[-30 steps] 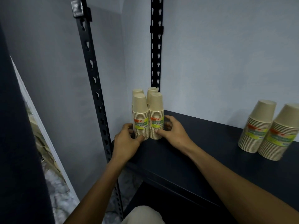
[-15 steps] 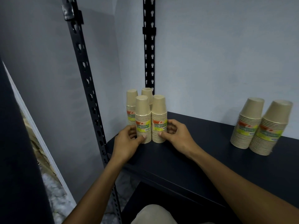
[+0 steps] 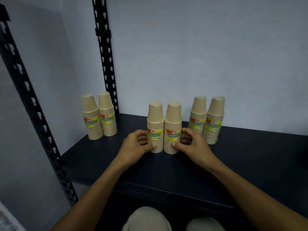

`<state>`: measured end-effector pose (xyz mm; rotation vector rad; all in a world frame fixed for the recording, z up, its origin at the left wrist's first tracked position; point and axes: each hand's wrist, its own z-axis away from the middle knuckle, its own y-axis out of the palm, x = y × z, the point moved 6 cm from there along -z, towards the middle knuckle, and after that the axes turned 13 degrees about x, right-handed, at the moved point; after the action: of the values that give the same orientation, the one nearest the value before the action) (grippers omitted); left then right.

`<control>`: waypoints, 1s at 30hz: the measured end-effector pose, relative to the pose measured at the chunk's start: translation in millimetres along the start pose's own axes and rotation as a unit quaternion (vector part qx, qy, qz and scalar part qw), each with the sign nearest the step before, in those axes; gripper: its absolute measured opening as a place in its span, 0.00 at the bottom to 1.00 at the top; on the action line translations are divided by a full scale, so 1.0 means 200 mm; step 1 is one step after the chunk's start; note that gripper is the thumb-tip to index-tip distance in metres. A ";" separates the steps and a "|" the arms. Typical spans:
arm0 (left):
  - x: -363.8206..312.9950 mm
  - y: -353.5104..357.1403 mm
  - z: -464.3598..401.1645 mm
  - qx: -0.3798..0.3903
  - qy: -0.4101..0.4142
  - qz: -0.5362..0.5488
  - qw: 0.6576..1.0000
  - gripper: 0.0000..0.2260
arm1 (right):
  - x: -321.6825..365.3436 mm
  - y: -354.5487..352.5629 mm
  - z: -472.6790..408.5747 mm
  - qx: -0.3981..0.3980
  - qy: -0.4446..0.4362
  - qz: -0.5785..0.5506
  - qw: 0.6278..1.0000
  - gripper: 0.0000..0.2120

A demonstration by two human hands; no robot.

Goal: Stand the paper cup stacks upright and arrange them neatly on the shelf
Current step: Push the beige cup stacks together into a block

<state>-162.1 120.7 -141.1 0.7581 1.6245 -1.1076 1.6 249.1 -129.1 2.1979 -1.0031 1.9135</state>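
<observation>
Six tan paper cup stacks with yellow-green labels stand upright, mouths down, on the dark shelf (image 3: 166, 169). Two stand at the shelf's middle, side by side: my left hand (image 3: 136, 145) grips the left stack (image 3: 155, 120) near its base, and my right hand (image 3: 191, 145) grips the right stack (image 3: 173, 122) the same way. Another pair (image 3: 100, 119) stands at the back left by the post. A third pair (image 3: 206, 117) stands at the back right, just behind my right hand.
A black perforated upright (image 3: 106, 64) rises at the back left corner and another (image 3: 30, 100) at the front left. A pale wall backs the shelf. The shelf's front edge runs above my knees (image 3: 146, 219).
Both hands have carried the front two stacks out of the left corner cluster to the middle of the shelf. The view has swung right, bringing the right pair closer.
</observation>
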 end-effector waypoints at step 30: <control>-0.17 0.53 -0.26 0.130 0.066 -0.068 0.987 0.21 | -0.10 -0.47 0.40 -0.128 0.059 0.079 0.987 0.25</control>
<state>-78.9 210.2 -135.3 0.9168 1.6817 -1.4118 117.3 296.7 -130.5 1.8936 -1.3508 1.8297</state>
